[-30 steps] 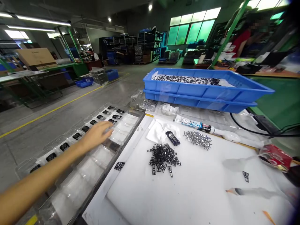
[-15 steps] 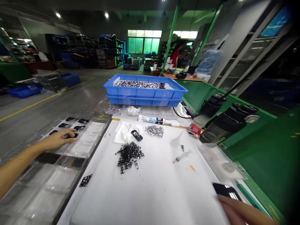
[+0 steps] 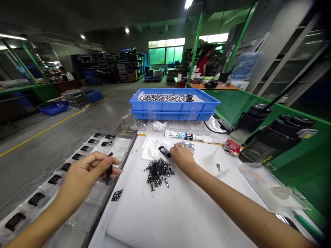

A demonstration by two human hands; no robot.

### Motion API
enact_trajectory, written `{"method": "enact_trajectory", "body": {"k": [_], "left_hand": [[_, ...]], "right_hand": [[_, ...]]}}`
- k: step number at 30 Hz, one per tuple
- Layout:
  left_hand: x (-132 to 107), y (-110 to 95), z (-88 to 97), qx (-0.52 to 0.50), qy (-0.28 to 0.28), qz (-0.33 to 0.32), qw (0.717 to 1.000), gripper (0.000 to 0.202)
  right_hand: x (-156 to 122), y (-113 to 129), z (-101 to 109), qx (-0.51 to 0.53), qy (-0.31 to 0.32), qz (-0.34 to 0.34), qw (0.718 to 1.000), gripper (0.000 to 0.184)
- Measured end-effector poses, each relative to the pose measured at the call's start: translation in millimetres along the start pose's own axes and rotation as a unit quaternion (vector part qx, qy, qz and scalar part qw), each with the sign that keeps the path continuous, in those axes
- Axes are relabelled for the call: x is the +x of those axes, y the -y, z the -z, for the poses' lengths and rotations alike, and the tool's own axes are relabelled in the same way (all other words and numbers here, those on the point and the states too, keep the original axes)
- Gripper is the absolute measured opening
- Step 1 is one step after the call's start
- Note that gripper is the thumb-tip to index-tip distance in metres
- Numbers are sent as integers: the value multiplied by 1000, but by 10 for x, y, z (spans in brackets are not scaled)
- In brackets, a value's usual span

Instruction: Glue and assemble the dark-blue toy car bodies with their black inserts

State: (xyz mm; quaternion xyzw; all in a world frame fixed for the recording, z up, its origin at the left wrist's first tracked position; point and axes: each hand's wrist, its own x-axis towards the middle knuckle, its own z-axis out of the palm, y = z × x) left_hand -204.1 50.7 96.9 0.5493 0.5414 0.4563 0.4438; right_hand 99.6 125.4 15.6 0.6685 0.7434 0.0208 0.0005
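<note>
My left hand (image 3: 89,172) pinches a small black plastic part (image 3: 109,172) above the right side of the clear tray (image 3: 88,222). Similar black parts (image 3: 55,179) sit in the tray's compartments. My right hand (image 3: 182,156) has its fingers curled down at the left edge of a pile of small silver metal pins (image 3: 190,146), covering part of it; whatever its fingertips hold is hidden. Just left of those fingertips lies a dark toy car (image 3: 164,152), partly on a white cloth (image 3: 152,146). A heap of small black frame-like pieces (image 3: 158,171) lies nearer to me.
Two stacked blue bins (image 3: 176,106) with black pieces on top stand behind the white work surface (image 3: 165,220). A glue tube (image 3: 178,135) lies before them. Dark bottles (image 3: 280,141), a red packet (image 3: 232,147) and a shallow clear box (image 3: 274,187) line the right side.
My left hand has lifted a black part from the tray and moved right. My right hand has come from the lower right corner to the pin pile. The view has shifted left.
</note>
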Motion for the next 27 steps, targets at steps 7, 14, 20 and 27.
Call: {"method": "enact_trajectory", "body": {"k": [7, 14, 20, 27], "left_hand": [[-369, -30, -1243, -239, 75, 207, 946, 28], [-343, 265, -2180, -286, 130, 246, 917, 13], [-392, 420, -2230, -336, 164, 153, 915, 24], [-418, 535, -2127, -333, 216, 161, 904, 20]], "right_hand": [[-87, -35, 27, 49, -101, -39, 993, 32], [-754, -62, 261, 193, -247, -34, 949, 22], [-1470, -160, 162, 334, -253, 23, 908, 18], [-1634, -264, -45, 557, -164, -16, 814, 24]]}}
